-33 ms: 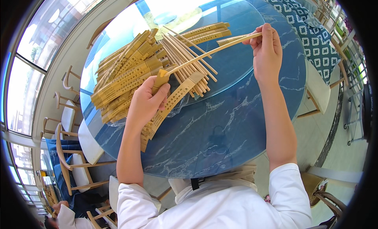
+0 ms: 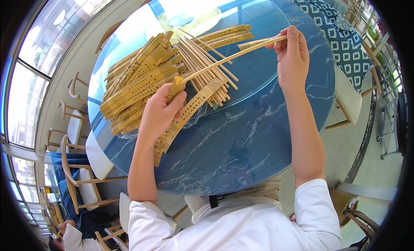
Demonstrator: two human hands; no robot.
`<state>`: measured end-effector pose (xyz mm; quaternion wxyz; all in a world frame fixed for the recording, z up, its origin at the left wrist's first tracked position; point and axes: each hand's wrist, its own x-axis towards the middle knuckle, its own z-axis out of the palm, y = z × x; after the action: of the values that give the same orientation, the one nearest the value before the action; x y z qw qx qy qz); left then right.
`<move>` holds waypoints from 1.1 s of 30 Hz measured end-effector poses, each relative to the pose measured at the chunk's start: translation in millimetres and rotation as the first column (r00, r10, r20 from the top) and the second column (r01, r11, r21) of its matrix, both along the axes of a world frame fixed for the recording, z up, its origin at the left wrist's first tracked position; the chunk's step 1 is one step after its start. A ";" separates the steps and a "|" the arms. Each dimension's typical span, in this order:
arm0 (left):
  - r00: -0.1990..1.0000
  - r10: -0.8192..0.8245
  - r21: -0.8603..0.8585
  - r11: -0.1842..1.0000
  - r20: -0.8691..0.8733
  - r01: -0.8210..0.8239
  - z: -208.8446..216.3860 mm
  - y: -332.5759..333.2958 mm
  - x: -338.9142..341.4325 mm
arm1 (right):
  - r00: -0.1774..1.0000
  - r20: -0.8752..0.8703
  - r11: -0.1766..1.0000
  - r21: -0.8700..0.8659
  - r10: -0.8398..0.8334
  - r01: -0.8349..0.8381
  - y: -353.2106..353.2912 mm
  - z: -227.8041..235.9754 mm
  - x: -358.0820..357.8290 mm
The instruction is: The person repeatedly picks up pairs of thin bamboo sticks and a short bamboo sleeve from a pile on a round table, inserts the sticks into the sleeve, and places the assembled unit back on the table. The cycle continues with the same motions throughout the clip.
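My left hand [image 2: 161, 108] is closed on a tan paper chopstick sleeve [image 2: 176, 88], pinched between thumb and fingers near its open end. My right hand [image 2: 292, 59], raised further right, grips the far end of a pair of wooden chopsticks [image 2: 235, 57]. Their other ends meet the mouth of the sleeve. A paper strip [image 2: 254, 44] shows just under the chopsticks by my right fingers; I cannot tell whether it is held. Loose chopsticks [image 2: 205, 69] lie in a heap beyond my left hand. Printed sleeves [image 2: 138, 82] are piled to the left, and a flat sleeve [image 2: 192, 109] lies beside my left hand.
A round blue marble-patterned table [image 2: 224, 160] carries a glass turntable [image 2: 263, 76]. More sleeves [image 2: 228, 37] lie at the back of the heap. Wooden chairs [image 2: 88, 182] stand left, near windows. A patterned cloth [image 2: 345, 48] hangs at the far right.
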<state>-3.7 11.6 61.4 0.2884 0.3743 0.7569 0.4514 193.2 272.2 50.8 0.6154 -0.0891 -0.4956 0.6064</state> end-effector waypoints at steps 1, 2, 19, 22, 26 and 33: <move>1.000 -0.006 0.008 1.000 0.006 0.006 -0.8 0.0 -0.1 | 1.000 -0.003 1.000 0.007 0.002 -0.002 0.0 0.1 0.0; 1.000 -0.008 0.011 1.000 0.017 0.008 -1.4 0.0 -0.7 | 1.000 -0.005 1.000 0.009 0.005 -0.005 0.1 0.1 0.0; 0.998 -0.019 0.099 0.995 0.063 0.012 -11.5 1.9 -2.7 | 1.000 0.004 0.997 0.072 -0.012 0.012 -0.1 -1.4 -0.3; 0.998 -0.009 0.102 0.995 0.054 0.003 -11.3 2.5 -2.4 | 1.000 0.004 0.998 0.060 -0.014 0.014 -1.8 -0.8 -0.5; 0.999 -0.018 0.093 0.996 0.040 0.014 -12.7 2.3 -4.2 | 1.000 0.000 0.996 0.087 -0.005 0.005 0.2 -2.1 0.2; 1.000 0.001 0.066 0.998 0.028 -0.003 -9.9 2.8 -2.2 | 1.000 0.005 0.997 0.080 -0.016 0.016 0.1 -3.2 -1.1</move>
<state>-5.9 14.4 51.5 0.2862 0.3766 0.7378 0.4815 192.0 272.3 47.6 0.6218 -0.0703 -0.5204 0.5810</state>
